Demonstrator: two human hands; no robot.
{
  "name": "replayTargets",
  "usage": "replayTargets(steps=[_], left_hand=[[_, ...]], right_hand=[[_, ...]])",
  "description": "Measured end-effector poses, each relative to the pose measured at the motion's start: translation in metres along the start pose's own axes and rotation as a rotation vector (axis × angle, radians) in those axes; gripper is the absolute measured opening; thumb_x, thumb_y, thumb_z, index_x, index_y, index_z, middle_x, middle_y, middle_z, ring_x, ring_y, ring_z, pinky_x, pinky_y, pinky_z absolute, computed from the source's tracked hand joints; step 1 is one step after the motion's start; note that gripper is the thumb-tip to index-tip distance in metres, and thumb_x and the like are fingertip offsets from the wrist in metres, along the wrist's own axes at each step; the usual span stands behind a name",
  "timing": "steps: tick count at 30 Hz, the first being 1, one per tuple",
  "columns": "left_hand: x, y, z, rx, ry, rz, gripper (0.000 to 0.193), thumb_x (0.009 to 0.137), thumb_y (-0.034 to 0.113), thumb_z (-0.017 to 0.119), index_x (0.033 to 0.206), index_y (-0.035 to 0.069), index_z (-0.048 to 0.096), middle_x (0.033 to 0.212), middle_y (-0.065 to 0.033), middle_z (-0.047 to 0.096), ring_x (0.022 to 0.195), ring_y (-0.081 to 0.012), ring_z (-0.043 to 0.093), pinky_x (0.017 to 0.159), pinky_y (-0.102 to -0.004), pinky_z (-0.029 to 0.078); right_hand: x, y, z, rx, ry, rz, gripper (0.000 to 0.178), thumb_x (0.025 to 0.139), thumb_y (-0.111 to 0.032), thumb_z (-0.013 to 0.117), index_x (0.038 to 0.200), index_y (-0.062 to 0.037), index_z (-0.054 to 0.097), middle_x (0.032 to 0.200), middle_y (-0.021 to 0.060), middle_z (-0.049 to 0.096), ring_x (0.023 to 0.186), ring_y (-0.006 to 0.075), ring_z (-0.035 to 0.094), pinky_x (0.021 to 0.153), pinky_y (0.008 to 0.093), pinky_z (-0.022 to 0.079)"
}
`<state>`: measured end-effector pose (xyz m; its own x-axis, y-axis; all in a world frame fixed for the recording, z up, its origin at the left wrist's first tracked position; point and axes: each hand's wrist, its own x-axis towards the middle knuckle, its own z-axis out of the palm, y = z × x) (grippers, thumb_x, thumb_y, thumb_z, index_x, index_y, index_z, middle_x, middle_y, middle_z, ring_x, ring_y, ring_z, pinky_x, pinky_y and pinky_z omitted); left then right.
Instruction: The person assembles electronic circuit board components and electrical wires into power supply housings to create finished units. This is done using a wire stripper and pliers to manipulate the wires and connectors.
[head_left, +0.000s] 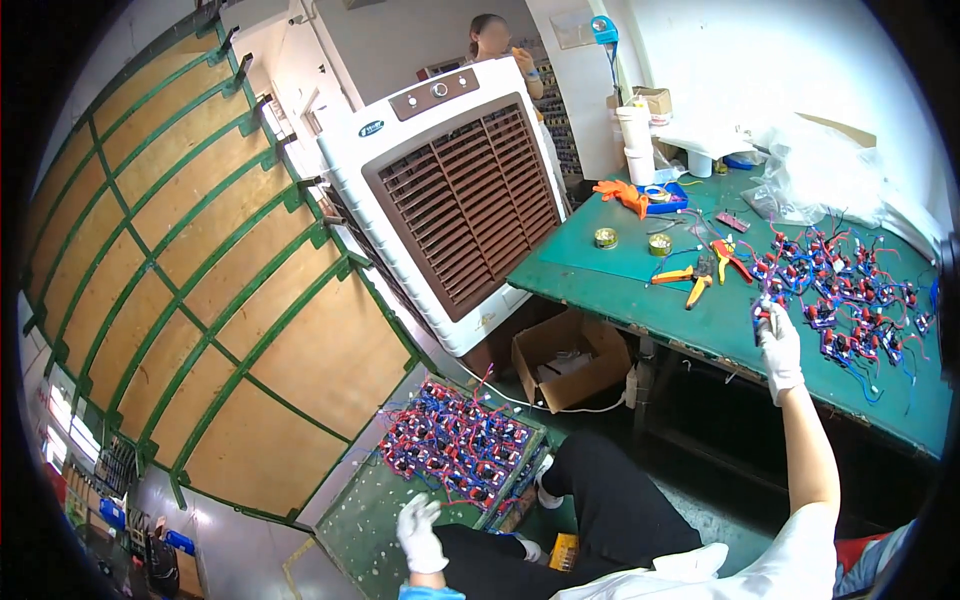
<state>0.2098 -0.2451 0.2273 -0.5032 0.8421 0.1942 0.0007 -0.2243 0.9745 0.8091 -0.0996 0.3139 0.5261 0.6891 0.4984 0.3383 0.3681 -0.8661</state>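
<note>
My right hand (781,352), in a white glove, is closed on a small wired circuit board (758,318) near the front edge of the green table. Beside it on the tabletop lies a spread of similar wired circuit boards (848,290) with red, blue and black leads. My left hand (420,535), also gloved in white, hovers low by my knee with its fingers loosely apart and nothing visible in them. Just beyond it, a dense batch of wired circuit boards (455,445) sits on a low green surface (370,535).
On the green table (590,275) lie orange-handled pliers (700,285), red-handled cutters (730,260), two small round tins (606,238), orange gloves (622,197) and plastic bags (815,175). A large air cooler (465,205), an open carton (570,365) and a wooden-panelled rack (200,290) stand around. Another person (490,40) is behind.
</note>
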Motion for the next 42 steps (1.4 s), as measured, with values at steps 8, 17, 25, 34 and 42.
replayTargets(steps=[8,17,25,34,42], left_hand=[[-0.034,0.031,0.146,-0.468,-0.566,-0.448,0.056,0.096,0.041,0.034,0.133,-0.001,0.035,0.128,-0.0160,0.048,0.112,-0.0276,0.053,0.095,-0.0355,0.042],[-0.050,0.077,0.137,-1.044,-0.387,-0.701,0.076,0.080,0.069,0.041,0.134,0.015,0.039,0.128,-0.0207,0.045,0.109,-0.0395,0.051,0.090,-0.0527,0.045],[-0.069,0.067,0.117,-1.042,-0.247,-0.590,0.070,0.083,0.060,0.043,0.138,0.017,0.033,0.127,-0.0240,0.045,0.098,-0.0397,0.058,0.086,-0.0534,0.046],[-0.073,0.062,0.126,-1.051,-0.260,-0.556,0.065,0.090,0.051,0.042,0.136,0.006,0.035,0.135,-0.0127,0.043,0.126,-0.0402,0.035,0.099,-0.0558,0.037],[-0.077,0.063,0.127,-1.081,-0.143,-0.633,0.064,0.091,0.049,0.040,0.135,0.003,0.035,0.136,-0.0124,0.041,0.128,-0.0380,0.033,0.104,-0.0530,0.031]], right_hand=[[-0.106,-0.120,0.122,-0.440,-0.858,-0.750,0.049,0.067,-0.004,0.061,0.114,-0.0151,0.055,0.070,0.0077,0.056,0.060,0.0288,0.057,0.053,0.0361,0.046],[-0.230,-0.161,0.167,-0.185,-1.253,-0.745,0.055,0.072,-0.017,0.060,0.126,-0.0193,0.049,0.071,0.0026,0.050,0.057,0.0173,0.055,0.042,0.0310,0.042],[-0.260,-0.128,0.150,0.337,-1.170,-0.290,0.034,0.073,-0.012,0.066,0.106,-0.0045,0.059,0.072,0.0082,0.059,0.063,0.0263,0.059,0.052,0.0349,0.047],[-0.266,-0.111,0.144,0.209,-0.944,0.041,0.014,0.081,-0.003,0.052,0.091,-0.0002,0.060,0.080,0.0092,0.056,0.060,0.0135,0.054,0.056,0.0237,0.045],[-0.269,-0.108,0.146,0.252,-0.951,0.373,0.016,0.078,0.002,0.055,0.094,-0.0006,0.059,0.077,0.0099,0.059,0.062,0.0188,0.057,0.056,0.0294,0.046]])
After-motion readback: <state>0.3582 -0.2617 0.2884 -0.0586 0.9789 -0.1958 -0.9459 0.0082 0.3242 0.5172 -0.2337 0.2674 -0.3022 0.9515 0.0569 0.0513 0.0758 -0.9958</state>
